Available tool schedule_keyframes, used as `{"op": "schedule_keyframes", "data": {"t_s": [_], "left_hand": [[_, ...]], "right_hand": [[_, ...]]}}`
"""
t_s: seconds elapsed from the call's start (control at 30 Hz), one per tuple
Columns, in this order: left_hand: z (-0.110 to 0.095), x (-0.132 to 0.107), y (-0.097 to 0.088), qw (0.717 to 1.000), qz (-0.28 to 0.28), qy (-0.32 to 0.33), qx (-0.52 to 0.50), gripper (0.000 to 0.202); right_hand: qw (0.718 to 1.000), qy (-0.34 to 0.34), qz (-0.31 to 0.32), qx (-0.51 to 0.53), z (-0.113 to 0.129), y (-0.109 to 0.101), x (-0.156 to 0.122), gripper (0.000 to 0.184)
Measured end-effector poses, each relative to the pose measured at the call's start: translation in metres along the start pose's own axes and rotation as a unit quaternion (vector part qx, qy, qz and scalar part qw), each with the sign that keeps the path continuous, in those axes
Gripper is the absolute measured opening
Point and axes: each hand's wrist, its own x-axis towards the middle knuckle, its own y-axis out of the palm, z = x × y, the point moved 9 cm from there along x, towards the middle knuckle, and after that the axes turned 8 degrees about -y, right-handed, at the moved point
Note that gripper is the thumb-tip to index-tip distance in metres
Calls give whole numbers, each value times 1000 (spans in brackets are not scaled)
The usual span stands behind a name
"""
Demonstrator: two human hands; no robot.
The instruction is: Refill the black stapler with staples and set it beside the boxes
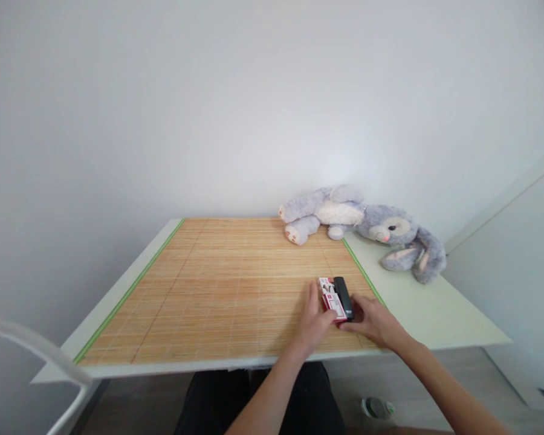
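A small white-and-red printed box (pixel 333 301) lies on the bamboo mat (pixel 217 290), right of its middle. Close against the box's right side is a black stapler (pixel 343 296), its length running roughly away from me. My left hand (pixel 314 320) grips the box, thumb at its near end and fingers along its left side. From the right, my right hand (pixel 372 318) closes on the near end of the stapler, fingers on its right side and thumb in front. My fingertips partly hide the near ends of both things.
A grey plush rabbit (pixel 342 212) lies on its side along the back right of the white table (pixel 417 314), against the wall. A curved white bar (pixel 36 347) stands at the near left. Below the table, a bottle (pixel 377 408) rests on the floor.
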Motion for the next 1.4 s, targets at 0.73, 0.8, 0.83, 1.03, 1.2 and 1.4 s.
{"op": "schedule_keyframes", "data": {"t_s": [0.73,0.8,0.83,1.03,1.2,1.4], "left_hand": [[-19,4,-26,958,-90,134,238,30],[-19,3,-24,957,-92,135,238,31],[-19,2,-24,957,-91,137,239,32],[-25,-10,-24,948,-66,175,256,63],[-27,-11,-23,950,-53,165,261,57],[-28,-8,-22,950,-56,160,262,51]], "right_hand": [[995,-19,-95,-18,6,22,-30,64],[995,-19,-92,-18,7,23,-31,66],[996,-18,-91,-16,7,23,-31,68],[994,8,-110,23,0,21,-32,78],[993,10,-115,16,-5,23,-31,74],[993,9,-119,-8,-7,27,-31,75]]}}
